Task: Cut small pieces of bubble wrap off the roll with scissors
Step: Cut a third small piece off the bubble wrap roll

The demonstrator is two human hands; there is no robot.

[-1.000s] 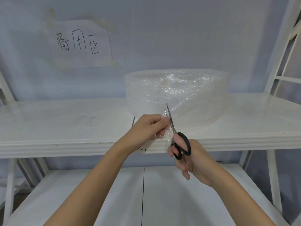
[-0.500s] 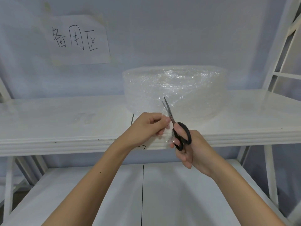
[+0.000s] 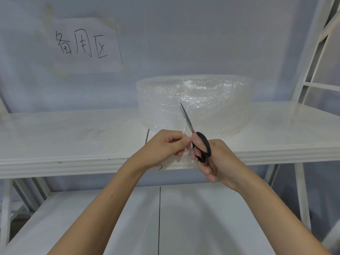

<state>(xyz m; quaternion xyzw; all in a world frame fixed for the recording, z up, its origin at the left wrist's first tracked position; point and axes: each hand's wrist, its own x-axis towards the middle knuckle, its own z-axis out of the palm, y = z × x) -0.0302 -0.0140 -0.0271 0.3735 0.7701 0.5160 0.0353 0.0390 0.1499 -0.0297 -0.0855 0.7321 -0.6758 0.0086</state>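
Note:
A big clear roll of bubble wrap [image 3: 211,100] lies flat on the upper white shelf [image 3: 73,137]. A loose sheet of wrap [image 3: 185,159] runs from the roll toward me and over the shelf's front edge. My left hand [image 3: 165,144] pinches that sheet just left of the blades. My right hand [image 3: 217,159] grips black-handled scissors [image 3: 202,146], fingers through the loops. Their blades look closed and point up and away, lying against the sheet in front of the roll.
A paper sign with handwritten characters [image 3: 86,45] is taped to the blue wall. A lower white shelf [image 3: 165,218] lies below my arms. White frame posts [image 3: 301,190] stand at the right, and another white rack [image 3: 322,52] at the far right.
The scissors have advanced up into the sheet and the handles have come together. Both hands sit slightly higher against the shelf edge, left hand still pinching the wrap.

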